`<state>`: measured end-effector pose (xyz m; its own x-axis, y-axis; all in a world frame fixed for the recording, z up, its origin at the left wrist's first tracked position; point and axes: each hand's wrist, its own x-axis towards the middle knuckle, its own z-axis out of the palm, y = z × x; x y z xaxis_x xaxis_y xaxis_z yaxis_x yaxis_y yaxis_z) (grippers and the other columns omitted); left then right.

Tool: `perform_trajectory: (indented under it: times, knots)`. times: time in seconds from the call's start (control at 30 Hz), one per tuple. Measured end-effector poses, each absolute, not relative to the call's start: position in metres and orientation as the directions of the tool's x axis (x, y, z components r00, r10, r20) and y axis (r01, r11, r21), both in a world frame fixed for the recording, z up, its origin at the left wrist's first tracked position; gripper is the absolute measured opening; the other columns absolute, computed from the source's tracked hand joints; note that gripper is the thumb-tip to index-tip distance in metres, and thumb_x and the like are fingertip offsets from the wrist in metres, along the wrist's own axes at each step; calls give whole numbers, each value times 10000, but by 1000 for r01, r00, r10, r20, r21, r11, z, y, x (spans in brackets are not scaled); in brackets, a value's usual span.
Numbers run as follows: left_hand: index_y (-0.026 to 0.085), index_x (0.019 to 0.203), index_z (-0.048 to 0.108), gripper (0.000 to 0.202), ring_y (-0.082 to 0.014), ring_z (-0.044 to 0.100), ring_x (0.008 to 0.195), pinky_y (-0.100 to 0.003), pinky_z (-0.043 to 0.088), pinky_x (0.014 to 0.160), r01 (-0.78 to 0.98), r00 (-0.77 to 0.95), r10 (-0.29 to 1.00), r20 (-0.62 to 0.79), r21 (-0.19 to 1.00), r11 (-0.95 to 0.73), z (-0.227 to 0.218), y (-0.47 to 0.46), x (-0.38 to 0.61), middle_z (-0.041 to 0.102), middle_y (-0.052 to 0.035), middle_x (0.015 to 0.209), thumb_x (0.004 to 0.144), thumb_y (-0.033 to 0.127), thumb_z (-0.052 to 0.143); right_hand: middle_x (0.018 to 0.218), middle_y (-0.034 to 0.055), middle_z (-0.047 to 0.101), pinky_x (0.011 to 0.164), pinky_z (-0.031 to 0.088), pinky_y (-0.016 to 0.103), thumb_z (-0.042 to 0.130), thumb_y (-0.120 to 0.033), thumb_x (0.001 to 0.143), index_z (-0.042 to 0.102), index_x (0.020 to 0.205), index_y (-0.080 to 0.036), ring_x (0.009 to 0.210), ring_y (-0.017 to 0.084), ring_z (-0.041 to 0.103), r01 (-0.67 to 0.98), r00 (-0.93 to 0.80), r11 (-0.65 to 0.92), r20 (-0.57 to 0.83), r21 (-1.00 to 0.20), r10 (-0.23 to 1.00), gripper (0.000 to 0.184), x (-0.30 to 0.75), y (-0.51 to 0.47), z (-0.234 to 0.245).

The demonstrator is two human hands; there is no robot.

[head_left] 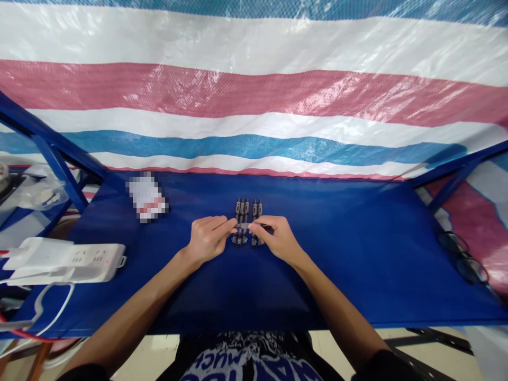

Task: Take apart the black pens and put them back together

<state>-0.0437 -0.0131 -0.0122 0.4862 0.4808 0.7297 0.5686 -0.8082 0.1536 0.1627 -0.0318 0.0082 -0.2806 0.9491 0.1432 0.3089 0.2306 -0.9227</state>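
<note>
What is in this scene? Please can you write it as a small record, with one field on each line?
view: head camera, looking down at a table
left hand: pinches one end of a slim dark item
right hand: pinches the same item at its other end
near the hands: rows of small dark clip-like parts
surface: blue-covered table
left side: white power strip, blurred white package
right side: eyeglasses
behind: striped tarpaulin

Bright even light — glare on tarp, faint shadows under hands
</note>
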Motion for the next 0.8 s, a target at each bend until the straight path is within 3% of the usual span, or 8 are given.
perform_trajectory:
  times: [0.17,0.3,0.4,0.53,0.67,0.73,0.8]
  knots:
    - [139,893,694,264,-96,570,533,-206,414,508,504,467,668,579,446,-739,-9,-14,-42,670,-27,674,935,292,483,637,13,603,600,402,253,516,-371,914,654,717,-164,571,115,513,408,-294,390,286,-825,912,318,164,-33,9]
    - [144,818,700,307,-100,539,533,-201,397,515,460,498,813,301,703,-543,-1,-12,-43,649,-5,639,919,349,495,627,20,588,593,398,256,484,-376,933,653,729,-169,572,123,512,453,-328,463,340,-762,881,336,166,-32,5]
    - [136,703,665,351,-83,446,504,-198,336,501,454,546,834,74,811,-370,4,-10,-43,553,30,560,911,347,476,634,26,583,591,398,256,460,-378,945,649,755,-170,574,126,504,471,-367,497,351,-729,862,340,167,-32,4]
    - [131,654,644,342,-92,436,540,-210,346,540,405,575,815,-71,890,-209,6,-5,-44,531,27,570,880,331,483,700,40,615,625,421,259,450,-353,954,648,824,-172,617,134,535,500,-415,534,352,-682,839,298,167,-32,2]
    - [129,648,650,339,-77,358,453,-204,282,461,402,602,782,-161,907,-123,7,-2,-47,438,43,470,870,333,496,777,60,649,661,450,267,457,-307,953,643,888,-163,670,144,576,476,-440,575,386,-665,811,244,166,-32,0]
    - [133,670,664,340,-84,419,468,-202,315,475,434,590,801,-101,876,-210,7,-2,-47,508,32,506,886,332,492,788,62,655,678,461,273,474,-294,946,640,892,-166,688,149,587,459,-411,571,408,-681,816,217,165,-31,0]
    - [146,742,692,308,-102,524,541,-209,381,532,472,551,829,95,784,-404,4,-5,-47,623,7,623,901,328,500,785,53,657,687,469,275,501,-293,933,638,884,-174,696,149,593,437,-367,545,411,-716,835,188,165,-31,1]
